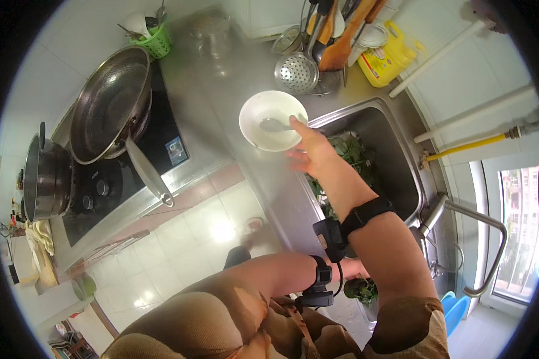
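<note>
My right hand point(312, 149) reaches forward over the steel counter point(233, 84) and grips the near rim of a white bowl point(263, 110), thumb on top of the rim. A metal spoon point(273, 125) lies inside the bowl. My left hand point(354, 267) crosses low in front of my body and is mostly hidden behind my right forearm. It sits just above a bunch of leafy greens point(362, 290); whether it holds them is unclear. Both wrists wear black straps with small devices.
A sink point(395, 128) at the right holds more leafy greens point(354, 152), with a bent tap point(479, 221) beside it. To the left are a steel wok point(111, 102) on a black cooktop point(161, 140) and a pot point(45, 176). Ladles and a skimmer point(296, 72), a yellow bottle point(389, 57) and a green basket point(156, 42) stand at the back.
</note>
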A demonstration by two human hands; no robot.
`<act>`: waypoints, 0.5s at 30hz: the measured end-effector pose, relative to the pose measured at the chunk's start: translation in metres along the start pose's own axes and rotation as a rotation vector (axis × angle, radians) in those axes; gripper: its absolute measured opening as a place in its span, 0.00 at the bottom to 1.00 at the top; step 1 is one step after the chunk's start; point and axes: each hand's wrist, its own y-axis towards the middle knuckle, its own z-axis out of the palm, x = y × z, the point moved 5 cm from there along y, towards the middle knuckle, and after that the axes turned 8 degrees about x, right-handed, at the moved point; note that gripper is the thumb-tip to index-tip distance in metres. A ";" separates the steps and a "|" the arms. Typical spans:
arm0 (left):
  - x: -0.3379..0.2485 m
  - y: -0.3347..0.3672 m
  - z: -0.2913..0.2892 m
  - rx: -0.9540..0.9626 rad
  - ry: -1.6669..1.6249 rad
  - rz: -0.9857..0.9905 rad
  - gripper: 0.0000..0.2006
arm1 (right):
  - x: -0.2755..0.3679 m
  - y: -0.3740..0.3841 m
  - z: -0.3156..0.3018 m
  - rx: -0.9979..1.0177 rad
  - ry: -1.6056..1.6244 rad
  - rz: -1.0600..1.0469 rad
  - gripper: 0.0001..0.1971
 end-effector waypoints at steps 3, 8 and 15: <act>0.008 -0.016 -0.010 0.000 -0.007 -0.029 0.28 | -0.002 0.020 0.011 -0.049 -0.024 0.039 0.34; 0.014 -0.023 -0.014 -0.008 -0.006 -0.052 0.28 | -0.007 0.042 0.006 -0.145 0.044 -0.003 0.25; -0.001 0.014 0.008 -0.025 0.023 0.010 0.28 | 0.005 0.004 -0.034 -0.103 0.180 -0.132 0.21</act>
